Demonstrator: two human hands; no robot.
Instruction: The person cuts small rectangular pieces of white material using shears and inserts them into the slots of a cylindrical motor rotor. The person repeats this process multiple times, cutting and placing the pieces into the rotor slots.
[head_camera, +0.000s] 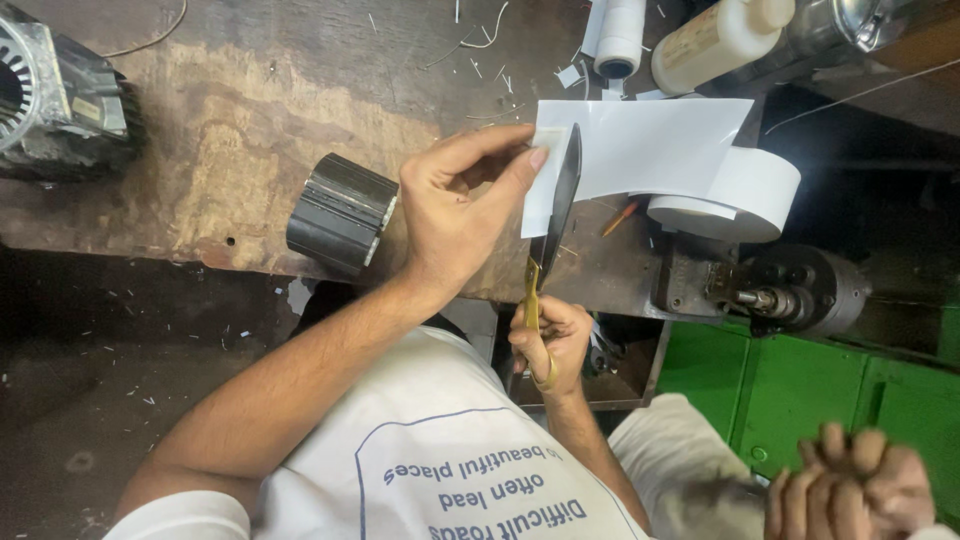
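My left hand (455, 215) pinches the left edge of a white sheet (650, 145) between thumb and fingers, over the worn wooden bench (200, 120). The sheet unrolls from a white roll (745, 190) lying to the right. My right hand (548, 340) sits lower, near my body, and grips the yellow handles of a pair of scissors (560, 195). Their dark blades point away from me and stand at the sheet's left edge, just beside my left fingertips.
A dark ribbed metal cylinder (340, 212) stands left of my left hand. A motor housing (50, 90) is at the far left. A white spool (620, 35) and a cream bottle (715, 40) lie at the back. A small shafted motor (790, 295) and a green cabinet (810, 400) are right.
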